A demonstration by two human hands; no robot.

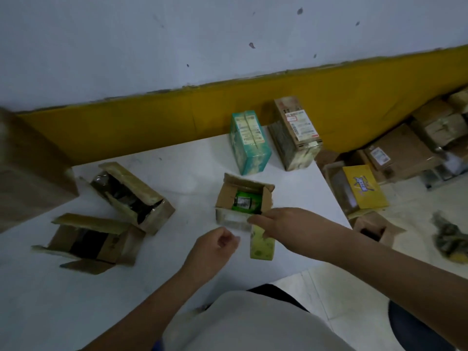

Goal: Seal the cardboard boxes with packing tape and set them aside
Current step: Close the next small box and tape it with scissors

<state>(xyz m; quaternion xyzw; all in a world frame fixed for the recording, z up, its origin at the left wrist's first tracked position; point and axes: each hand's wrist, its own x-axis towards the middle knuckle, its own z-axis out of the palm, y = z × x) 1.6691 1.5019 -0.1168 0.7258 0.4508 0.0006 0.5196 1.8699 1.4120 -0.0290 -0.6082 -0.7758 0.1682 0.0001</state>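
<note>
Right hand (279, 224): fingers curled round tape roll (262, 245). Left hand (215, 247): fingertips pinching clear tape strip (238, 231), just before open box (226, 196).

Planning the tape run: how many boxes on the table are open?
3: the green-item box, just beyond the right hand; the long box left of it; the near-left box. The large box at the frame's left edge is cut off, state unclear.

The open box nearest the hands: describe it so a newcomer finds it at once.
On the white table, look right of centre, in front of the teal carton. The small open cardboard box there shows a green item inside; the two open boxes to its left hold dark contents.
</note>
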